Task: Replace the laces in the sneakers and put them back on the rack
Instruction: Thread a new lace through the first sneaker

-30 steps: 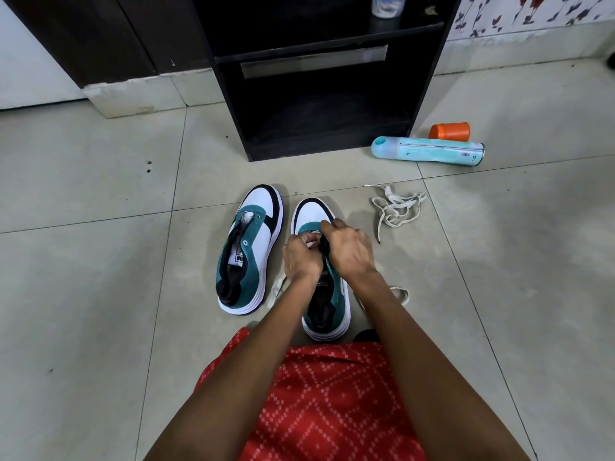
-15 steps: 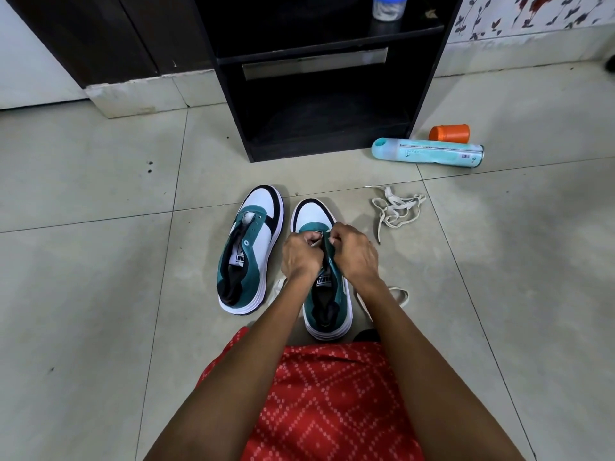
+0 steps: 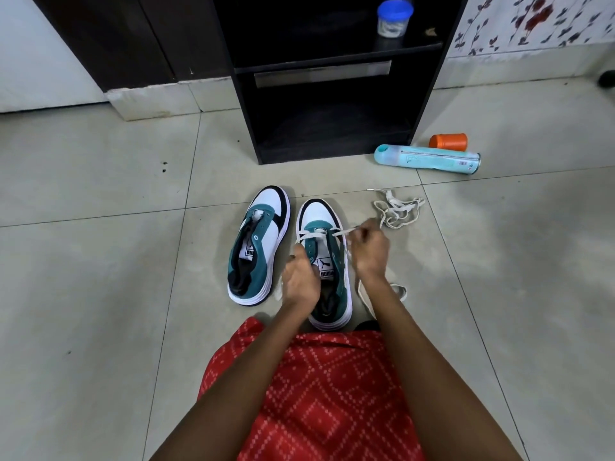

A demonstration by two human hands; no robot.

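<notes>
Pinching one lace [image 3: 307,235] end each, left hand [image 3: 301,277] and right hand [image 3: 369,247] hold it taut across the sneaker [image 3: 321,214], probably to even the lengths.

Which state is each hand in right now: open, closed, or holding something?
Left hand: grips one end of the white lace.
Right hand: pinches the other end of that lace.
</notes>
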